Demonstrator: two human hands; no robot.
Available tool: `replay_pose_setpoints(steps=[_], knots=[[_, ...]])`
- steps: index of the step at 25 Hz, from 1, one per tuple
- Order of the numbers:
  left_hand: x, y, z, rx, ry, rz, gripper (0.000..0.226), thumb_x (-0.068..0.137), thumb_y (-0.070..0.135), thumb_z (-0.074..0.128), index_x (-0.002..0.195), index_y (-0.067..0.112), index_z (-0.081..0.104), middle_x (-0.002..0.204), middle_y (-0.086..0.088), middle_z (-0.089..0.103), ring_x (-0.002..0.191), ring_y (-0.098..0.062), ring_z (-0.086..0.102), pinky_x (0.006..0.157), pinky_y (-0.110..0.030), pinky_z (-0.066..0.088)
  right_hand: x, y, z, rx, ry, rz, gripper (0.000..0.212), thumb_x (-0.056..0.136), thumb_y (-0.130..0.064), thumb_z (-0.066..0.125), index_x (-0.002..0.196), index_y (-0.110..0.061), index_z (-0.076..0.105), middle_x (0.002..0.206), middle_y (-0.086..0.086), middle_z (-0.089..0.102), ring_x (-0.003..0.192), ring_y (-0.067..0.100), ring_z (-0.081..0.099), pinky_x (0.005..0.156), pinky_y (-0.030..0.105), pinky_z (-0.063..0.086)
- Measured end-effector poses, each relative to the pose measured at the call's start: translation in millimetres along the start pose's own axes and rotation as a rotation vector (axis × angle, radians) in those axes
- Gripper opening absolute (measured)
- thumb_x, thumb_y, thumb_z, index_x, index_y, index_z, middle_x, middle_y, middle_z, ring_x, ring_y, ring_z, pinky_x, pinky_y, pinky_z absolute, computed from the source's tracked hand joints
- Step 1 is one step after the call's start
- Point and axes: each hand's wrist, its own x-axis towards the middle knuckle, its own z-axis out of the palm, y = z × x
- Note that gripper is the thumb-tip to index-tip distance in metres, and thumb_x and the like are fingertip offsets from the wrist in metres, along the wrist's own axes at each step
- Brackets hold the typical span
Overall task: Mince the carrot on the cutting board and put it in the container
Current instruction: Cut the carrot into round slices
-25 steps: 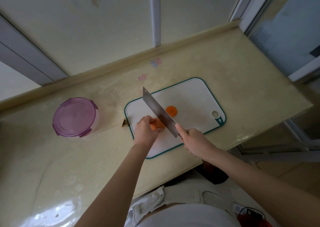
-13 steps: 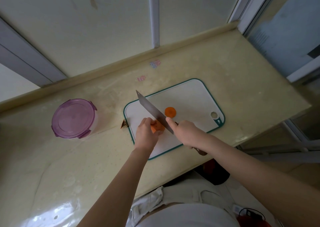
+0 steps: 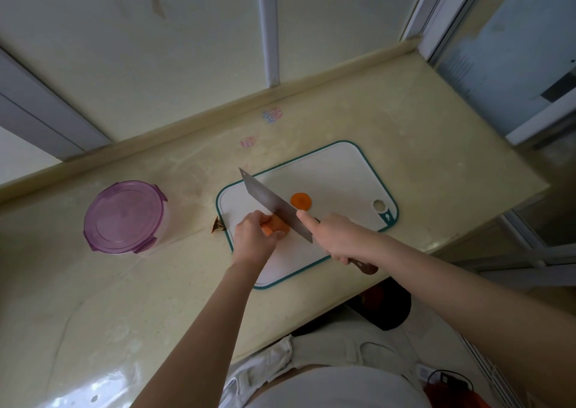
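Note:
A white cutting board (image 3: pixel 336 170) with a teal rim lies on the beige counter. My left hand (image 3: pixel 252 239) pins an orange carrot chunk (image 3: pixel 276 225) against the board near its left end. My right hand (image 3: pixel 339 236) grips the brown handle of a cleaver (image 3: pixel 274 205), index finger stretched along the blade's spine. The blade stands on edge right beside the carrot chunk, on its right side. One cut carrot slice (image 3: pixel 301 201) lies flat on the board beyond the blade. A round container (image 3: pixel 124 216) with a purple clip lid, closed, stands left of the board.
A small brown scrap (image 3: pixel 218 225) lies on the counter just off the board's left edge. The counter's front edge runs close under my right wrist. A wall with window frames rises behind the counter.
The cleaver has shifted slightly left and toward me against the carrot chunk. My right hand now shows the handle's brown end. The slice and the container have stayed put.

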Motion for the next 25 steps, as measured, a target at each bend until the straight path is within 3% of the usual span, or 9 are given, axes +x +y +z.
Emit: replay_pose_setpoints(steps=[2,4,7,10,15,25], knots=[[0,1,-1,-0.017,-0.001,-0.012,0.033,0.077,0.021,0.075,0.105,0.009,0.062,0.102,-0.004,0.061,0.088,-0.014,0.052,0.075,-0.021,0.038,-8,12,0,-0.009,-0.022,0.018,0.075,0.092,-0.069,0.017,0.097,-0.006,0.058,0.061,0.005,0.045,0.05,0.018,0.042,0.05,0.027,0.038],[0,2,-1,-0.009,-0.002,-0.014,0.034,0.076,0.021,0.075,0.105,0.009,0.062,0.103,-0.005,0.062,0.089,-0.014,0.052,0.075,-0.022,0.038,-14,19,1,-0.039,-0.031,0.028,0.075,0.092,-0.067,0.016,0.103,-0.006,0.059,0.061,0.005,0.044,0.05,0.018,0.042,0.05,0.027,0.038],[0,4,0,0.044,-0.016,0.0,0.034,0.078,0.021,0.074,0.106,0.008,0.06,0.103,-0.004,0.06,0.088,-0.013,0.05,0.075,-0.021,0.038,-18,22,1,-0.034,-0.017,0.024,0.07,0.094,-0.064,0.017,0.088,-0.009,0.058,0.059,0.005,0.043,0.048,0.018,0.042,0.049,0.026,0.038],[-1,6,0,0.079,-0.014,0.001,0.032,0.079,0.022,0.073,0.104,0.01,0.059,0.1,-0.002,0.057,0.087,-0.012,0.048,0.074,-0.02,0.036,-14,11,6,-0.046,-0.004,-0.022,0.048,0.099,-0.056,0.017,0.065,-0.025,0.034,0.062,0.005,0.039,0.053,0.019,0.041,0.052,0.027,0.039],[-1,5,1,0.099,-0.017,0.001,0.03,0.078,0.023,0.073,0.102,0.011,0.059,0.1,-0.003,0.058,0.086,-0.013,0.048,0.073,-0.02,0.036,15,-10,16,0.033,0.048,-0.051,0.059,0.097,-0.061,0.019,0.063,-0.015,0.038,0.065,0.007,0.044,0.055,0.019,0.046,0.046,0.027,0.037],[-1,3,0,0.057,-0.014,0.002,0.035,0.076,0.023,0.076,0.104,0.009,0.06,0.104,-0.007,0.061,0.089,-0.016,0.051,0.075,-0.021,0.038,25,-14,16,0.044,0.056,-0.101,0.056,0.098,-0.059,0.019,0.063,-0.017,0.034,0.064,0.007,0.042,0.054,0.02,0.044,0.047,0.027,0.038]])
